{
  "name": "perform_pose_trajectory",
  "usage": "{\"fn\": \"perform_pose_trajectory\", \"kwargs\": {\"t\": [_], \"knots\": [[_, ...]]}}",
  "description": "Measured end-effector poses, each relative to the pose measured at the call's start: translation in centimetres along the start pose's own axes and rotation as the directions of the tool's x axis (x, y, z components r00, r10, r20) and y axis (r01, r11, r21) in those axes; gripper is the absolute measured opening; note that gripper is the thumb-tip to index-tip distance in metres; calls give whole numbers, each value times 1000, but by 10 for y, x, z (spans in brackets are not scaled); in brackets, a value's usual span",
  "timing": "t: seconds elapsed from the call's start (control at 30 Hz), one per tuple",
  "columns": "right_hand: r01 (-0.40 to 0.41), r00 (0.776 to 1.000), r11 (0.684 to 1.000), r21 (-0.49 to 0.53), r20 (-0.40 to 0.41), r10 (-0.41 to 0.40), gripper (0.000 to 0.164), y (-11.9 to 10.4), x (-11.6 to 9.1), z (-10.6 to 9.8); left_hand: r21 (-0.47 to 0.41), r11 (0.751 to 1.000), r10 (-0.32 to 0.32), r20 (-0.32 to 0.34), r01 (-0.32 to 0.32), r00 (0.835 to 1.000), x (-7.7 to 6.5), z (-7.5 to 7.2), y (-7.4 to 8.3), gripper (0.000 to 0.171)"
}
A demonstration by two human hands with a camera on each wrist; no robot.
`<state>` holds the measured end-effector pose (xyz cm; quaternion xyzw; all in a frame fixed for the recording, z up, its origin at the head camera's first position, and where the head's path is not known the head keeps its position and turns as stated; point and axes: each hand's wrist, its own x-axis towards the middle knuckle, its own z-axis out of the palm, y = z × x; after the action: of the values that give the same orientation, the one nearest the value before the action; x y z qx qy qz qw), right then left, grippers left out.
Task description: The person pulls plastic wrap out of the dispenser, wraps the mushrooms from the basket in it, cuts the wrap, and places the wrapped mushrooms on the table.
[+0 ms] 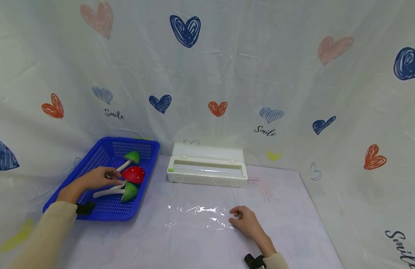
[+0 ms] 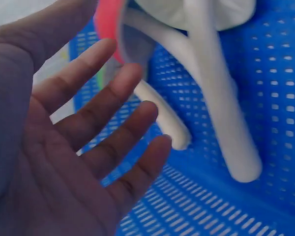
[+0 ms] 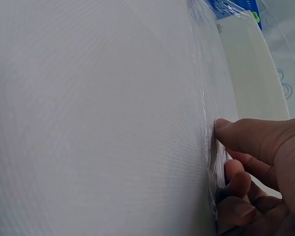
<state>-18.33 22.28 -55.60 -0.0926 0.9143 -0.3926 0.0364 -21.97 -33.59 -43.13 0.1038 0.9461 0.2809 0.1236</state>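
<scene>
My left hand (image 1: 99, 178) reaches into the blue basket (image 1: 108, 216), its fingers spread and loosely bent in the left wrist view. They hover right beside a toy mushroom with a red cap (image 1: 133, 174). Two green-capped mushrooms lie around it, one behind (image 1: 132, 157) and one in front (image 1: 129, 192), all with white stems. The red one's stem crosses near the front one's in the left wrist view. My right hand (image 1: 246, 222) pinches the right end of a clear sheet of plastic wrap (image 1: 200, 216), which lies wrinkled over the table.
Behind the sheet stands a white wrap dispenser box (image 1: 207, 179) with its lid raised, a roll visible inside and a green tab at its left. The white-covered table (image 1: 288, 209) meets a hanging cloth (image 1: 234, 74) with printed hearts.
</scene>
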Motion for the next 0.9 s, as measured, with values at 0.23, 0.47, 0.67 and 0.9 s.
{"fn": "perform_pose_trajectory", "kwargs": {"t": [0.23, 0.47, 0.67, 0.9], "knots": [[-5, 1000, 1000, -10, 5, 5, 21, 1, 0, -1, -7, 999, -52, 127, 53, 991, 9, 4, -9, 42], [-15, 1000, 1000, -13, -1, 15, 20, 0, 0, -1, -23, 998, -55, 157, 59, 986, 18, 13, -17, 37], [-5, 1000, 1000, 6, -10, 5, 19, -1, 0, 0, -23, 995, -90, 164, 95, 982, 24, 18, -15, 26], [-10, 1000, 1000, 6, -16, 10, 19, -2, 0, 0, 35, 996, -87, 170, 82, 982, 26, 21, -13, 17]]}}
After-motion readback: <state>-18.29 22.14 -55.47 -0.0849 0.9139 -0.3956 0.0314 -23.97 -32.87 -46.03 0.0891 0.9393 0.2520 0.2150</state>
